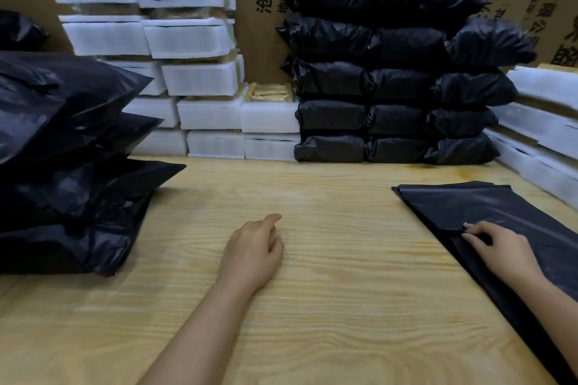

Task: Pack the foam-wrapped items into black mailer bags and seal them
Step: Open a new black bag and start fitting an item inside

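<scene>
Empty mailer bags, flat stack, right of table. Right hand on top edge, fingers bent; pinch or touch unclear. Left hand mid-table, loosely curled, holding nothing. Foam-wrapped items stacked behind. Likely step: peeling one bag free; next, fetching an item.

I see white foam-wrapped items stacked in tall columns at the back left of the worktop, with tan contents showing between the foam layers. A second foam-wrapped stack runs along the right edge. Packed black mailer bags, bulging and crinkled, sit in neat rows several high at back centre, just beside the white columns. Puffier black bags slump in a heap at the left. Flat empty mailer bags lie angled on the worktop at right.
</scene>
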Action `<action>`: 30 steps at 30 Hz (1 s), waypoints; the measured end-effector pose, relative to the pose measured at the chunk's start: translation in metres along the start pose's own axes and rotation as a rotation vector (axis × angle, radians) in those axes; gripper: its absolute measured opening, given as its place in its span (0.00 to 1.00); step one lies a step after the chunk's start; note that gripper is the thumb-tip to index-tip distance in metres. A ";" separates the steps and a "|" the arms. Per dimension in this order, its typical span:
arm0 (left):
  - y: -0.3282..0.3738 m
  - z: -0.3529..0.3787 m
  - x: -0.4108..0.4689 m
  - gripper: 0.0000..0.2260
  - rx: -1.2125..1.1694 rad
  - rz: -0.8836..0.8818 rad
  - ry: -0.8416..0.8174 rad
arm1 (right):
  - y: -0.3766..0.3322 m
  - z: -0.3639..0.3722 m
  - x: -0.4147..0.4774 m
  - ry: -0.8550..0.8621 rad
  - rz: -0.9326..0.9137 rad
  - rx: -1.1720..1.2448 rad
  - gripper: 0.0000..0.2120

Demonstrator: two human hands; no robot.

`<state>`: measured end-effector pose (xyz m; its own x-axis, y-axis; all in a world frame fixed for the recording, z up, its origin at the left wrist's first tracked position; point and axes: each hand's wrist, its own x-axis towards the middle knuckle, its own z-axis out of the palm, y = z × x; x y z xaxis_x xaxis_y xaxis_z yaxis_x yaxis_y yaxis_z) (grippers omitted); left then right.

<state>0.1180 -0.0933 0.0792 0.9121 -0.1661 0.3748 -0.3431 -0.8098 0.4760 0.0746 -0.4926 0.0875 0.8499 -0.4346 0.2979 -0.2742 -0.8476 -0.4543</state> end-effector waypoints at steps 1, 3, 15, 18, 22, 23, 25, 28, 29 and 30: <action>0.000 0.000 0.000 0.20 -0.003 0.002 0.003 | -0.001 -0.001 -0.002 0.016 -0.015 0.000 0.04; 0.001 0.001 0.001 0.19 -0.001 0.003 0.009 | -0.006 -0.003 -0.007 0.008 -0.070 -0.067 0.04; 0.005 -0.005 0.001 0.13 -0.134 -0.138 0.206 | -0.174 0.075 -0.056 -0.240 -0.471 -0.234 0.18; 0.003 -0.011 0.001 0.10 -0.279 -0.226 0.316 | -0.223 0.111 -0.060 -0.360 -0.359 -0.202 0.23; 0.000 -0.013 0.001 0.07 -0.432 -0.325 0.331 | -0.265 0.139 -0.046 -0.415 -0.293 -0.160 0.24; 0.000 -0.013 0.001 0.07 -0.426 -0.329 0.319 | -0.272 0.144 -0.042 -0.418 -0.277 -0.161 0.25; -0.003 -0.011 0.000 0.07 -0.398 -0.324 0.268 | -0.282 0.152 -0.033 -0.418 -0.243 -0.159 0.25; -0.008 -0.010 -0.001 0.07 -0.252 -0.252 0.112 | -0.288 0.159 -0.020 -0.422 -0.212 -0.144 0.25; -0.009 -0.009 -0.001 0.08 -0.170 -0.197 0.068 | -0.288 0.160 -0.017 -0.422 -0.207 -0.140 0.25; -0.010 -0.007 0.000 0.09 -0.094 -0.136 0.042 | -0.288 0.160 -0.013 -0.424 -0.210 -0.138 0.25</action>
<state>0.1193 -0.0813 0.0802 0.9421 -0.0337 0.3337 -0.2385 -0.7666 0.5962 0.2141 -0.1937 0.0804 0.9937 -0.1116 -0.0096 -0.1094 -0.9485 -0.2974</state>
